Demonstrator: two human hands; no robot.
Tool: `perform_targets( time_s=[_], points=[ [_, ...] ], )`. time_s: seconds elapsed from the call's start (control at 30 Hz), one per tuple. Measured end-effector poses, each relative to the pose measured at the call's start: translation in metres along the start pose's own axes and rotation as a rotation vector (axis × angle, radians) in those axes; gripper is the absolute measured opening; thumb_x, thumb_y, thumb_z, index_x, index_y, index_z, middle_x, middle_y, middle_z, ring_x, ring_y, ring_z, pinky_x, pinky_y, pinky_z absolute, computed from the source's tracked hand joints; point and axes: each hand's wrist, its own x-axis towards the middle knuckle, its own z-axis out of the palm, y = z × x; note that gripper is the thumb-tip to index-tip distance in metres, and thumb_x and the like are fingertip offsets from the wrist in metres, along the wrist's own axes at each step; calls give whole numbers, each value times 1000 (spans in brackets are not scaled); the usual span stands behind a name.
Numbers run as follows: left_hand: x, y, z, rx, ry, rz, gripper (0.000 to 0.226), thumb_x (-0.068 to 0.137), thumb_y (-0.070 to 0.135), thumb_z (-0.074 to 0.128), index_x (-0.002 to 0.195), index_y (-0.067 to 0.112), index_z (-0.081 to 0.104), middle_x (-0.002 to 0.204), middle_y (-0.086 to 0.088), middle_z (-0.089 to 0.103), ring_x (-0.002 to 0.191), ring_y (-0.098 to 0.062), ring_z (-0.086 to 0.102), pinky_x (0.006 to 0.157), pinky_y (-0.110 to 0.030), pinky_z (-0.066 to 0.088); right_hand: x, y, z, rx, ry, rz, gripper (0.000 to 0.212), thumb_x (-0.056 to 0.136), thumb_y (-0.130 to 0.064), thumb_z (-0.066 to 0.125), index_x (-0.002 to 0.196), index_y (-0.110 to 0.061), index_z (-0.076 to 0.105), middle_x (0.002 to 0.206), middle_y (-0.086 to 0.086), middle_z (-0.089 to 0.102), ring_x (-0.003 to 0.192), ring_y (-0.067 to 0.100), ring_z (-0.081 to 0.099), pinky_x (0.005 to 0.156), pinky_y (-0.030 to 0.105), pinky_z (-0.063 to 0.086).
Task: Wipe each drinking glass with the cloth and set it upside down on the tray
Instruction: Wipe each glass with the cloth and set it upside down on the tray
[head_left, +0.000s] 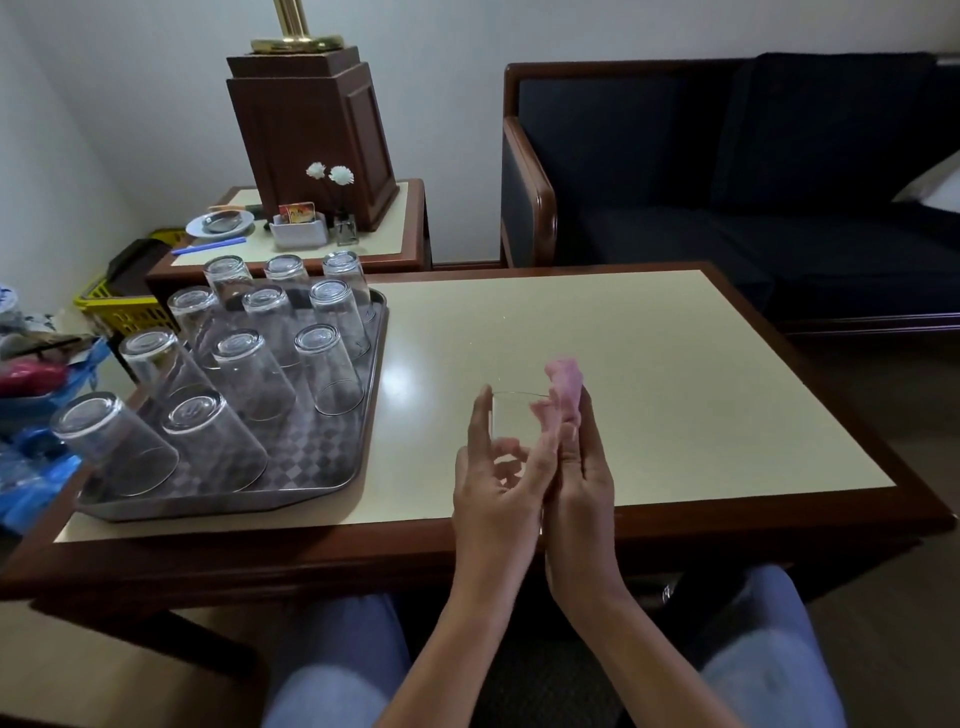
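Observation:
A clear drinking glass (511, 415) is held upright above the table's near edge, between both hands. My left hand (496, 483) cups its left side and base. My right hand (582, 467) presses a pink cloth (563, 387) against the glass's right rim; the cloth bunches above the fingers. A metal tray (311, 467) with a chequered floor lies on the left of the table. Several clear glasses (249, 374) stand upside down on it in rows.
The cream-topped wooden table (675, 389) stretches to the right of my hands. A side table (384, 228) behind the tray carries a wooden lamp base, a dish and a small holder. A dark sofa (727, 171) stands beyond. Yellow basket and blue bags lie at left.

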Motion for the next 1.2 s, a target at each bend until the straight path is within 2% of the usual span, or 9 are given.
perform_targets(
  time_s=[0.17,0.43,0.57,0.67,0.87,0.93,1.03,1.1,1.2],
  points=[
    [16,7,-3,-261,-9,-151,73,75,43,74,141,47,43,75,17,74,83,-21,63,73,-36,48,-9,9,2,-12,-90,-35,54,105,-18,39,151,-45,32,158,-22,35,146,13,39,113,48,43],
    [8,-9,3,-48,-55,-210,62,78,76,62,136,54,49,132,13,62,111,-4,66,81,-25,54,11,5,-9,9,-39,82,37,101,-40,38,132,-44,57,138,-20,59,125,-1,57,107,45,49],
    [10,-5,0,327,18,-78,72,88,66,55,151,35,37,118,1,45,101,-10,60,83,-30,58,9,11,-14,21,-7,102,38,108,-24,35,139,-37,52,142,-10,57,100,0,66,77,17,58],
    [-1,-1,9,309,63,-58,65,93,53,58,150,42,28,123,4,49,102,-7,62,89,-37,59,6,10,-13,-11,-8,65,45,107,-21,37,146,-41,44,150,-15,49,127,10,59,104,38,53],
    [3,10,6,-4,91,-115,62,81,59,65,135,46,38,110,0,70,82,-5,73,66,-24,60,-7,14,-12,-47,-84,60,50,104,-18,43,148,-44,39,133,1,67,60,0,57,52,12,47],
    [4,15,6,-91,72,-137,66,75,58,66,134,42,41,106,2,73,87,-7,75,68,-24,59,-6,11,-10,-9,-116,35,50,104,-23,42,148,-46,38,143,-13,58,92,1,66,72,15,55],
    [1,16,5,-145,-17,-166,76,70,55,70,137,34,42,112,-8,74,98,-19,75,85,-36,61,11,0,-14,12,-174,36,43,107,-34,30,147,-42,42,152,-20,45,141,6,43,110,39,45],
    [1,14,4,-145,-60,-160,72,73,54,74,136,33,46,116,-9,71,97,-14,75,77,-27,62,19,-4,-17,86,-201,104,42,109,-38,24,142,-36,49,150,-4,51,141,25,45,110,57,42],
    [7,14,3,6,-20,-108,79,68,70,75,136,36,54,129,-4,54,111,-14,67,74,-24,62,19,-5,-18,201,-123,198,40,108,-37,28,135,-31,57,137,2,63,126,25,61,100,52,51]
  ],
)
